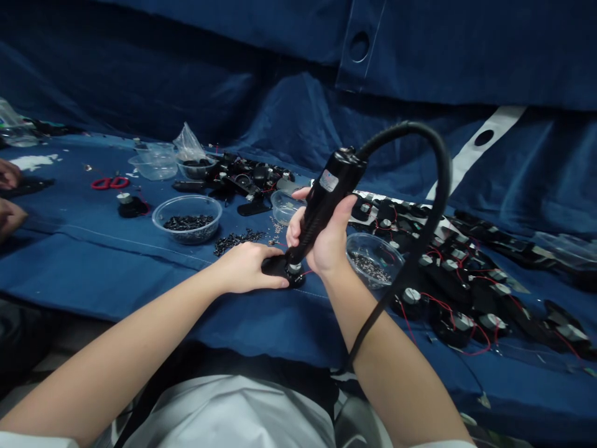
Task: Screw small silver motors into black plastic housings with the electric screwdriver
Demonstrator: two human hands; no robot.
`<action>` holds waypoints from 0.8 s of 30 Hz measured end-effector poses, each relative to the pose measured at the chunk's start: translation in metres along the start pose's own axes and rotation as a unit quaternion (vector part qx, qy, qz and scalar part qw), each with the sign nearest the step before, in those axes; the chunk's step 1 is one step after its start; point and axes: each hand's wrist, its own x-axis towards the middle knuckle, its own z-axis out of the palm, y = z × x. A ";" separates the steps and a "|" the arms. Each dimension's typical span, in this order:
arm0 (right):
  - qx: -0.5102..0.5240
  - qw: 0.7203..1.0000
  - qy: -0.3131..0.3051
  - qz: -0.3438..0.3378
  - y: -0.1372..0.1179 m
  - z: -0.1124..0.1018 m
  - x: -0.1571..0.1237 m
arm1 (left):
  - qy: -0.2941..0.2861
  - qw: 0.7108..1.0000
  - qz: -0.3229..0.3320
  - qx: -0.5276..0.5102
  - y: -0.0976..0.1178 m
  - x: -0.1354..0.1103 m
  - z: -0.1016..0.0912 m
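My right hand point(321, 239) is wrapped round a black electric screwdriver point(326, 196), held tilted with its tip down on a small black part with a motor point(285, 269). A thick black cable point(426, 186) arcs from the tool's top and runs down past my right wrist. My left hand point(247, 267) lies on the blue cloth and pins that black part from the left, fingers closed over it. A thin red wire shows beside the part.
A clear bowl of black screws point(187, 218), loose screws point(237, 239) and more clear bowls point(373, 258) point(285, 205) stand close by. Several black motor parts with red wires point(459, 292) lie at right. Red scissors point(109, 183) lie far left, near another person's hands point(9, 196).
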 end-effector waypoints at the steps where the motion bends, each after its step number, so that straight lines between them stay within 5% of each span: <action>1: 0.006 1.000 0.001 -0.001 -0.001 0.000 0.000 | 0.003 1.000 0.002 0.002 0.000 0.000 0.001; 8: 0.034 0.998 0.033 -0.029 -0.028 0.007 0.000 | 0.042 0.998 0.038 -0.001 -0.005 -0.002 0.008; 18: 0.020 0.954 0.262 -0.143 -0.065 -0.038 -0.057 | 0.049 0.992 0.118 0.014 -0.015 -0.003 0.019; 24: -0.103 0.954 0.213 -0.186 -0.055 -0.053 -0.071 | 0.053 0.993 0.103 0.028 -0.014 -0.012 0.030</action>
